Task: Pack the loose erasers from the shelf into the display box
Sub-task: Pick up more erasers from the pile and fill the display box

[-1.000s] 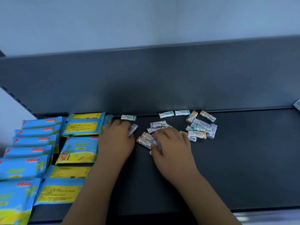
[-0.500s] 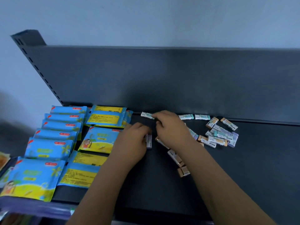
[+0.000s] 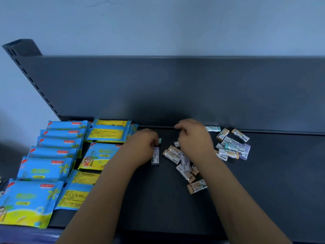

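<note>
Plainly nearer, the curled right hand point(image 3: 194, 138), grip unclear, hovers over scattered erasers point(image 3: 228, 153) pointing every way; the left hand point(image 3: 140, 148) grips a lilac eraser point(image 3: 155, 156) pointing toward the person.

I look at a pale blue-grey wall point(image 3: 158, 23). Below it is a dark grey metal shelf point(image 3: 272, 191), flat and wide. A tall dark back panel point(image 3: 175, 88) stands up behind the shelf. On the left, a slanted post point(image 3: 21, 48) has a row of little slots. The light is soft and dim.
</note>
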Action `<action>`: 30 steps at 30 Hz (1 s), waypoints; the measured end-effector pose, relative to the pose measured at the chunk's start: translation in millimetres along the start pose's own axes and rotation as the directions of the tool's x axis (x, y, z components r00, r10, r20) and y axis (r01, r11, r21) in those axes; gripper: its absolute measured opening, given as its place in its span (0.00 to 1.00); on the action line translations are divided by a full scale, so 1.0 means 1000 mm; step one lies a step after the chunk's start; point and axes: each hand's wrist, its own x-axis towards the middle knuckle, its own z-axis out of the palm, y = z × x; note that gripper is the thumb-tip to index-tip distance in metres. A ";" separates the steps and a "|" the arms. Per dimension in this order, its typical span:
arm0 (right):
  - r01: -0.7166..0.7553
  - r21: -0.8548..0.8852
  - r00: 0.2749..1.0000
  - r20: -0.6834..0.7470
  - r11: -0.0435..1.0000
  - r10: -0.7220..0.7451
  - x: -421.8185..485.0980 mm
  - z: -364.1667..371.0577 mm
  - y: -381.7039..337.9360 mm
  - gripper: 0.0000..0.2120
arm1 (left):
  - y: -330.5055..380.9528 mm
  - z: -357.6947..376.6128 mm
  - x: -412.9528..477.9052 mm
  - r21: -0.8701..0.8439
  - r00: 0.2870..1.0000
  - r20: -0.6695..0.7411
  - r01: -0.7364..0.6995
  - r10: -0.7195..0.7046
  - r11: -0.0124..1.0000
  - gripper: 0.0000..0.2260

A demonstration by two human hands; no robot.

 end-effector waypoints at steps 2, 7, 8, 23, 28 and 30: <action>-0.097 -0.169 0.995 -0.015 0.981 0.096 0.005 -0.015 0.012 0.20 | -0.001 0.001 0.003 0.001 1.000 -0.027 0.002 -0.002 1.000 0.11; -0.095 -0.415 0.979 0.126 0.905 0.161 0.002 -0.017 0.025 0.15 | 0.003 0.001 0.009 -0.018 0.996 -0.021 0.090 -0.090 0.996 0.14; -0.077 -0.411 0.984 0.118 0.909 0.136 0.001 -0.015 0.026 0.14 | 0.005 0.002 0.010 -0.009 0.995 -0.017 0.098 -0.098 0.995 0.16; -0.257 -0.352 0.947 0.096 0.900 0.308 0.016 -0.016 0.005 0.07 | 0.002 0.006 0.016 0.089 0.992 -0.111 0.064 -0.054 0.994 0.09; -0.568 -0.259 0.757 0.209 0.781 0.619 0.038 -0.040 -0.002 0.06 | 0.002 0.009 0.018 0.097 0.990 -0.130 0.071 -0.058 0.993 0.09; -0.570 -0.251 0.756 0.211 0.782 0.619 0.038 -0.040 0.001 0.05 | 0.002 0.011 0.018 0.084 0.989 -0.136 0.068 -0.056 0.994 0.09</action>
